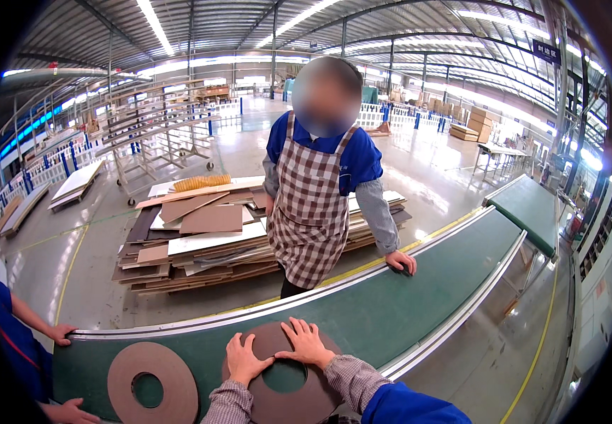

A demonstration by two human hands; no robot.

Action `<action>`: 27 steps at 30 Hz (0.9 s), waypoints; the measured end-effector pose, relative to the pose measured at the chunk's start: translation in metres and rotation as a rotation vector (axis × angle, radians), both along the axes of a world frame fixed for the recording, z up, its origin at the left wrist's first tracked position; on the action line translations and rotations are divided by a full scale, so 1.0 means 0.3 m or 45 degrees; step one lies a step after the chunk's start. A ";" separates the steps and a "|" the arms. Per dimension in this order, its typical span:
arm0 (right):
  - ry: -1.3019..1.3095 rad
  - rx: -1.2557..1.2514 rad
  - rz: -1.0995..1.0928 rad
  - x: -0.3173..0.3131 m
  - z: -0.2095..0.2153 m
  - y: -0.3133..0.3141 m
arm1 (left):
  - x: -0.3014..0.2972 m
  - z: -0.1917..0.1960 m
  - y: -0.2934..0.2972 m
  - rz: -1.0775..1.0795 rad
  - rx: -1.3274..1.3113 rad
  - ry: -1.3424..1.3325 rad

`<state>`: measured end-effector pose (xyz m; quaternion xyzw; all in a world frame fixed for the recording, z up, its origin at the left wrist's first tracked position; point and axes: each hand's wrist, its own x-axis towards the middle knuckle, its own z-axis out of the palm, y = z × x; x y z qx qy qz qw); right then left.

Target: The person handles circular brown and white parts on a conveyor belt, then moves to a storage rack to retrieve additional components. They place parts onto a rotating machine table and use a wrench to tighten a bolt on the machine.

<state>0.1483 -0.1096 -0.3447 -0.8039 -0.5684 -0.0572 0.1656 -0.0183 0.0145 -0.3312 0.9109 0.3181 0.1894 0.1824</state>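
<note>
"Who's that, left of the grip?"

"A co-worker in blue [10,339], one hand at the belt's far edge. Nearer the grip, a brown banding roll [177,381] lies flat."

"And the hands?"

"The left hand [248,360], then the right hand [309,344], both spread loosely on a second brown roll [288,408], not clenched, thumbs nearly meeting above its centre hole. Probably spread that way to steady it without squeezing."

"What's under it?"

"A green conveyor belt [419,304] with pale rails, stretching away right of the grip."

"And the room?"

"Factory hall, strip lights, shiny floor. Beyond the grip, leftward: wheeled metal racks [152,127], then piled boards [210,220]. Slightly right, an aproned co-worker [309,205] rests a hand on the belt's edge, maybe for support. Far right, another green conveyor [528,208]."
</note>
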 end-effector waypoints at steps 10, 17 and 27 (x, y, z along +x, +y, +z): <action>0.047 0.044 -0.006 0.000 -0.001 0.002 | 0.000 -0.013 0.007 -0.004 0.054 0.004; 0.050 0.017 -0.006 0.015 0.027 0.000 | 0.006 -0.005 0.014 -0.047 0.032 -0.040; 0.057 -0.055 -0.035 0.010 0.076 0.018 | 0.002 0.030 0.021 -0.027 0.010 -0.045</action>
